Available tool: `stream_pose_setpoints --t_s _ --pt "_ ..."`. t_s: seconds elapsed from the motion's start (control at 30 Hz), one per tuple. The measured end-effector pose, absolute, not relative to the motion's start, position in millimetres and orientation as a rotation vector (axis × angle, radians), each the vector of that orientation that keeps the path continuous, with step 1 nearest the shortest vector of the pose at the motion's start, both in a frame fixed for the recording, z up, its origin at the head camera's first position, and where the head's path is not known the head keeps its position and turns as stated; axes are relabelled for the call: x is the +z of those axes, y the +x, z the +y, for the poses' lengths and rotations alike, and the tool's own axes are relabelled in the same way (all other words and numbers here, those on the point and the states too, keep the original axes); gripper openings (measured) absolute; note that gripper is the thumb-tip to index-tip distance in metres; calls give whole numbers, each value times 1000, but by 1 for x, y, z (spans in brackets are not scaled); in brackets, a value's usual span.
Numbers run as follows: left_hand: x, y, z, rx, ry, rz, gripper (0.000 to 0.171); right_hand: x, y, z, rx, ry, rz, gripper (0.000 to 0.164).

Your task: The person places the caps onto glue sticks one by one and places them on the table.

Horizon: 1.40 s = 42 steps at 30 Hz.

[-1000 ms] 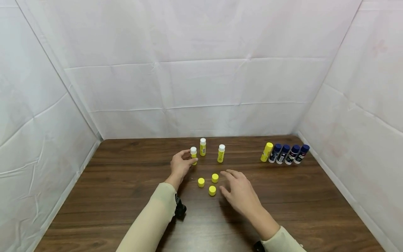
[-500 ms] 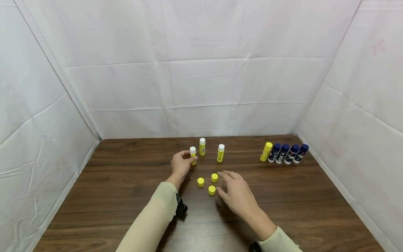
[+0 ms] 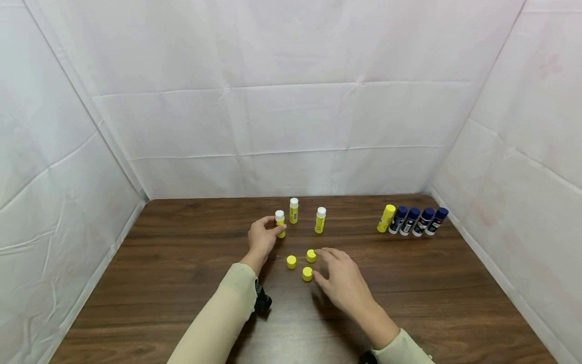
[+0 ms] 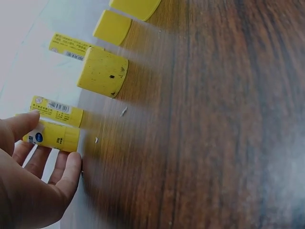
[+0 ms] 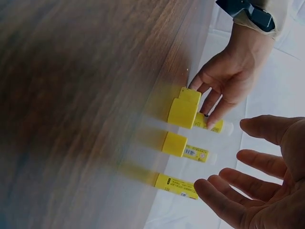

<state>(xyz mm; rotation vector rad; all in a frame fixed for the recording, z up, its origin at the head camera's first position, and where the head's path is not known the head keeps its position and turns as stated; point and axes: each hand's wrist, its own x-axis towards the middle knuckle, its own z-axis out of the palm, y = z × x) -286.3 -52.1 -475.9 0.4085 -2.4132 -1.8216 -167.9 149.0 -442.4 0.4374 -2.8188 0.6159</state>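
My left hand (image 3: 262, 238) pinches an uncapped yellow glue stick (image 3: 280, 220) with a white top between thumb and fingers; it stands upright at the table's back. In the left wrist view the thumb lies on one side of this glue stick (image 4: 53, 136), the fingers on the other. Two more uncapped glue sticks stand to its right, one farther back (image 3: 293, 211) and one apart (image 3: 320, 221). Three yellow caps (image 3: 291, 262) (image 3: 311, 257) (image 3: 307, 274) sit in front of them. Beside the caps hovers my right hand (image 3: 344, 279), fingers spread and holding nothing.
At the back right stands a row of capped glue sticks: one yellow (image 3: 386, 219) and several dark blue ones (image 3: 410, 222). White cloth walls (image 3: 291, 121) enclose the brown wooden table (image 3: 182, 263) at the back and sides. Small white crumbs lie on the wood.
My right hand has shifted slightly left, its fingertips now close to the caps. The left hand keeps its hold on the glue stick in the same place.
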Motion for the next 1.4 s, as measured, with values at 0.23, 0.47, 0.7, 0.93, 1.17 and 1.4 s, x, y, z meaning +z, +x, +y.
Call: stream_pose_setpoints --t_s 0.23,0.47,0.7,0.93,1.17,1.4 --pt "-474 -284 -55 -1857 386 -2388 36 -443 -168 146 645 438 -2820 45" --pt "-470 -281 -58 -1902 362 -2362 34 -443 -168 143 643 444 -2807 43" --pt "-471 -277 -62 -1936 384 -2324 32 -443 -169 141 644 467 -2789 42" --pt "-468 -270 -70 -1947 333 -2299 32 -445 -171 140 649 453 -2819 43" --pt "-460 -261 -82 -1972 340 -2274 34 -448 -174 138 660 473 -2839 45" --pt "-454 -250 -92 -1887 301 -2327 32 -454 -180 134 602 555 -2836 43"
